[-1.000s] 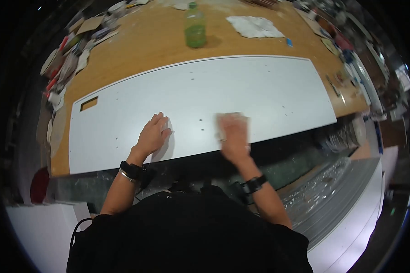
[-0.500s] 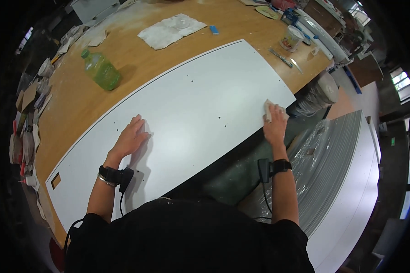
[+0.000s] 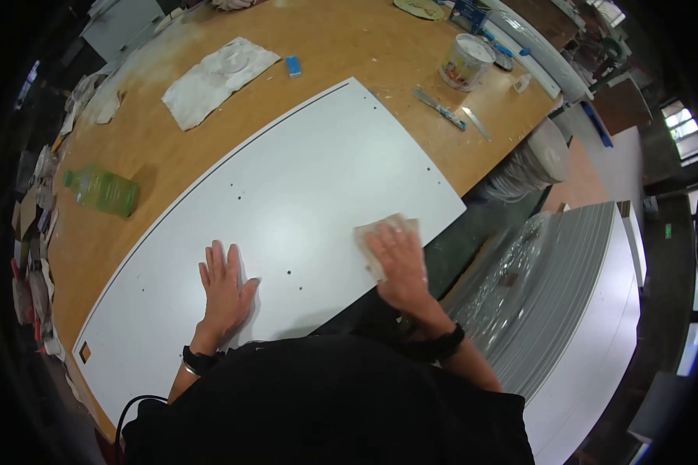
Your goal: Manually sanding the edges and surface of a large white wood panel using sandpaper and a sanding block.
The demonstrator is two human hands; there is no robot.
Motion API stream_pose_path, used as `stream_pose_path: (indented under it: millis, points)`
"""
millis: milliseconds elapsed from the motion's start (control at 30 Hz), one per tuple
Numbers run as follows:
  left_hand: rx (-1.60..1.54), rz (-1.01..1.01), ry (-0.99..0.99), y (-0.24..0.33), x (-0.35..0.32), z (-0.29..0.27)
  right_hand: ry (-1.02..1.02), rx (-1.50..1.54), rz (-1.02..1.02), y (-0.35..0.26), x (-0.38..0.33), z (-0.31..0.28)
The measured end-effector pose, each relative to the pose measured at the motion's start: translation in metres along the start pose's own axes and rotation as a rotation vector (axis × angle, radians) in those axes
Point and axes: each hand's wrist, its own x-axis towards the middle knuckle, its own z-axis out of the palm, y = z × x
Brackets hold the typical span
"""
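A long white panel (image 3: 326,178) with small dark holes and a rectangular cut-out lies across the wooden table. My left hand (image 3: 226,291) rests flat on it with the fingers spread and nothing held. Under my right hand (image 3: 399,260) is a thin beige cloth (image 3: 367,244), pressed against the panel near its right edge; the palm covers most of the cloth. The fingers lie stretched over it.
The wooden table (image 3: 318,43) carries a green bottle (image 3: 105,192), white paper (image 3: 209,89), a blue block (image 3: 293,67), a clear tub (image 3: 467,63) and a knife (image 3: 442,110). To the right stand a cord spool (image 3: 531,159) and stacked boards (image 3: 551,294).
My right hand has moved the cloth inward from the panel's far right corner, toward me. My left hand stays flat on the panel. The whole view has shifted.
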Motion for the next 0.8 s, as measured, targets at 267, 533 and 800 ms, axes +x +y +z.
stream_pose_path:
  millis: [267, 533, 800]
  points:
    - [-0.045, -0.391, 0.106, 0.085, 0.067, 0.018, 0.547, -0.062, 0.175, 0.235, 0.060, -0.122]
    - [-0.057, -0.473, 0.037, 0.130, 0.106, 0.012, 0.204, 0.051, 0.061, 0.287, 0.129, -0.099]
    - [-0.053, -0.501, 0.126, 0.125, 0.160, 0.008, 0.196, 0.060, -0.057, 0.247, 0.180, -0.052]
